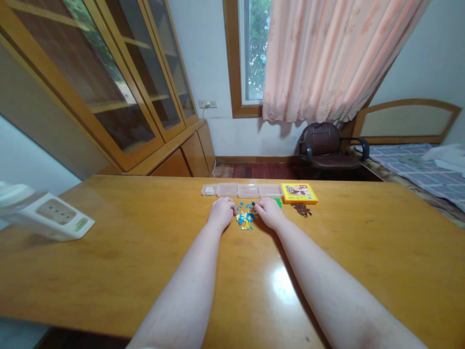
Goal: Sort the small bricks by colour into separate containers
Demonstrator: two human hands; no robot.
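A loose pile of small building bricks (246,219) in blue, cream and yellow lies on the table between my hands. My left hand (221,212) rests at the pile's left edge with its fingers curled in, and whatever they hold is hidden. On the other side, my right hand (269,212) pinches a small dark brick (253,204) at its fingertips. Green bricks (278,202) lie just beyond my right hand. Further right is a heap of brown bricks (302,210), touched by neither hand.
Clear plastic trays (227,189) stand in a row behind the bricks, the leftmost holding some pale pieces. A yellow box (299,193) with a printed label adjoins the row's right end. A white plastic container (54,218) stands at the table's left. Beyond the table (363,232) is an office chair (323,145).
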